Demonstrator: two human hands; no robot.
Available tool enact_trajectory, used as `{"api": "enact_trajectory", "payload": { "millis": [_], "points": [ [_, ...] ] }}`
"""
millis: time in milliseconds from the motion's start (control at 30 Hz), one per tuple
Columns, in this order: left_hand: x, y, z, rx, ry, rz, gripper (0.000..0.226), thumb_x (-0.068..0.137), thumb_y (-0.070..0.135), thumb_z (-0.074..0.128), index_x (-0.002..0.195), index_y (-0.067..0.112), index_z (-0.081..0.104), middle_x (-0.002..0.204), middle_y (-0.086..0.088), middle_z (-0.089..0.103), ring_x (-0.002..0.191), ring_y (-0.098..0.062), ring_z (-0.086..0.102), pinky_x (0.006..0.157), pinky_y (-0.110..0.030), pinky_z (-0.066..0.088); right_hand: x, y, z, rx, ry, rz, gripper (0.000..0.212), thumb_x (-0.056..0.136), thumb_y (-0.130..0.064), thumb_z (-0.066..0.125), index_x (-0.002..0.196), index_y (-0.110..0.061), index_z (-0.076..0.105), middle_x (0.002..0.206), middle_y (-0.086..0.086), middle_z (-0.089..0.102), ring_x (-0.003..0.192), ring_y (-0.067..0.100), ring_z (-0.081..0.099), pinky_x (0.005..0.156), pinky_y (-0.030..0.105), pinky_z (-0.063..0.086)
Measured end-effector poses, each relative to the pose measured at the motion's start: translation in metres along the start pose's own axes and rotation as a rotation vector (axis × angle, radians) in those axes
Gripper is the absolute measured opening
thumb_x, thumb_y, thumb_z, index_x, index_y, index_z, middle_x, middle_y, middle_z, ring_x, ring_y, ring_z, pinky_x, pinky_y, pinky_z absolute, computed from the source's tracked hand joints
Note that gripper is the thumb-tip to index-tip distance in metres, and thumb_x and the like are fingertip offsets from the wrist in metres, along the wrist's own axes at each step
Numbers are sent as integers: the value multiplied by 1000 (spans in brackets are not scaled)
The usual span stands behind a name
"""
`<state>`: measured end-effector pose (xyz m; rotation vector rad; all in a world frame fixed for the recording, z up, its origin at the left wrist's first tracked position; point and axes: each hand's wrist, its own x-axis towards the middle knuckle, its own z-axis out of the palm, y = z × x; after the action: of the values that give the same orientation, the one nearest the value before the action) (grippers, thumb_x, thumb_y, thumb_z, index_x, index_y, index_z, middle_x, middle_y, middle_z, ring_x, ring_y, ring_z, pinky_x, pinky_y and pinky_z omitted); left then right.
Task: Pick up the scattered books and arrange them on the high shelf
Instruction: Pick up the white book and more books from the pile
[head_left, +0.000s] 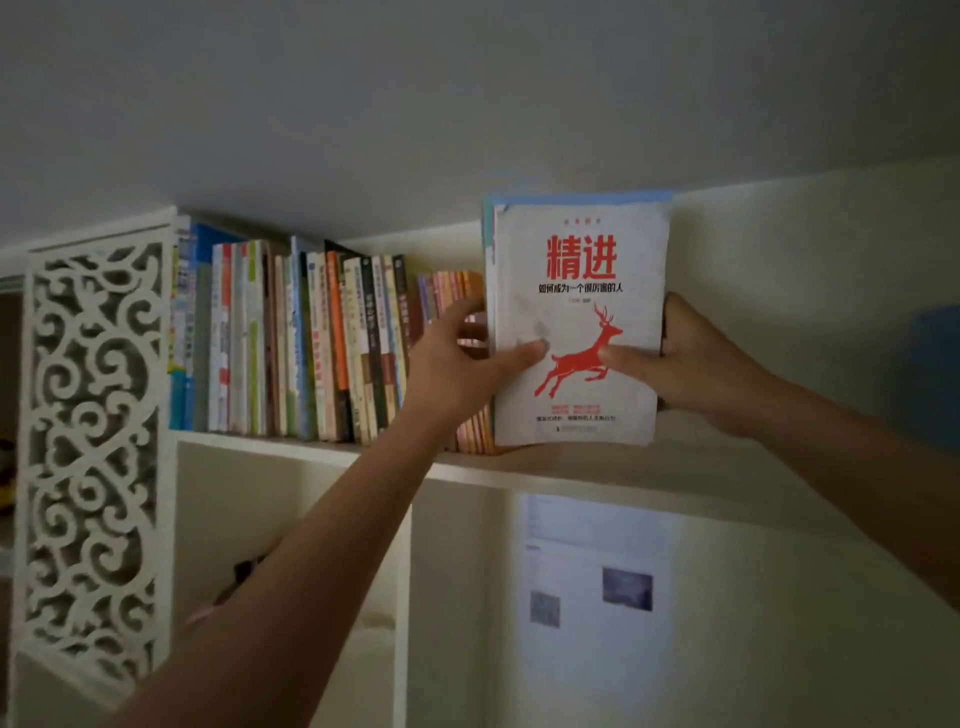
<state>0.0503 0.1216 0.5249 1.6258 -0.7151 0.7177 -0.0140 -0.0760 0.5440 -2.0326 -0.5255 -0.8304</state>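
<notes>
A white book (579, 291) with red characters and a red deer on its cover stands upright on the high shelf (571, 470), cover facing me. A blue-edged book shows just behind its top and left edge. My left hand (462, 364) grips the book's left edge, thumb on the cover, fingers behind it against the row. My right hand (685, 358) grips the right edge, thumb on the cover. A row of several upright books (311, 343) fills the shelf to the left of it.
A white carved fretwork panel (93, 441) closes the shelf's left end. The ceiling sits close above the books. To the right of the white book the shelf runs on along the wall. Below, a paper sheet (592, 571) with small pictures hangs on the wall.
</notes>
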Motion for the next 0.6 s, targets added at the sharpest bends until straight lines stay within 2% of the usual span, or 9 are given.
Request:
{"api": "enact_trajectory", "payload": {
  "millis": [67, 133, 200, 300, 367, 433, 500, 600],
  "points": [
    [11, -10, 17, 50, -16, -2, 57, 74, 36, 80, 123, 26, 53, 105, 10, 63, 84, -5, 65, 66, -25, 59, 12, 18, -5, -17, -25, 61, 30, 90, -10, 63, 108, -33, 55, 113, -4, 68, 102, 16, 66, 63, 29, 58],
    [16, -25, 28, 78, -30, -4, 51, 76, 35, 79, 120, 26, 55, 108, 6, 68, 85, -6, 66, 65, -22, 58, 22, 38, -6, -11, -71, 154, 28, 90, -13, 64, 100, -38, 55, 108, -6, 68, 94, 14, 67, 63, 38, 59],
    [17, -39, 32, 127, -36, -1, 47, 75, 38, 79, 116, 25, 58, 107, 3, 71, 82, -4, 67, 64, -18, 57, 30, 57, -5, 8, -138, 250, 26, 91, -18, 64, 99, -40, 53, 107, -6, 67, 92, 15, 66, 69, 46, 59],
    [17, -51, 31, 242, -27, 78, 55, 73, 47, 78, 119, 28, 55, 109, 5, 70, 81, 1, 63, 60, -11, 54, 45, 77, -5, 82, -223, 336, 37, 88, -22, 66, 119, -34, 51, 114, -2, 68, 100, 23, 67, 81, 53, 56],
    [16, -57, 26, 293, -52, 123, 76, 69, 53, 78, 133, 35, 42, 119, 6, 60, 98, -6, 60, 73, -22, 58, 57, 85, -6, 95, -273, 365, 46, 82, -25, 70, 124, -28, 51, 114, 2, 69, 103, 27, 68, 87, 56, 53],
    [16, -61, 18, 324, -102, 118, 91, 70, 45, 79, 145, 37, 29, 127, 4, 49, 112, -13, 53, 89, -35, 55, 69, 92, -5, 117, -333, 386, 51, 76, -26, 70, 124, -25, 53, 115, 5, 70, 106, 29, 67, 91, 57, 51],
    [14, -61, 10, 452, -138, 162, 89, 74, 36, 79, 148, 30, 30, 133, 1, 46, 121, -17, 47, 100, -39, 49, 81, 98, -1, 160, -397, 400, 50, 78, -22, 66, 127, -20, 52, 119, 7, 68, 108, 27, 66, 95, 56, 49],
    [10, -61, 4, 668, -28, 343, 78, 75, 29, 80, 143, 25, 42, 135, 1, 46, 127, -17, 37, 109, -35, 37, 97, 106, 4, 200, -513, 388, 44, 87, -16, 60, 129, -13, 50, 121, 12, 65, 90, 15, 70, 102, 54, 44]
  ]
}}
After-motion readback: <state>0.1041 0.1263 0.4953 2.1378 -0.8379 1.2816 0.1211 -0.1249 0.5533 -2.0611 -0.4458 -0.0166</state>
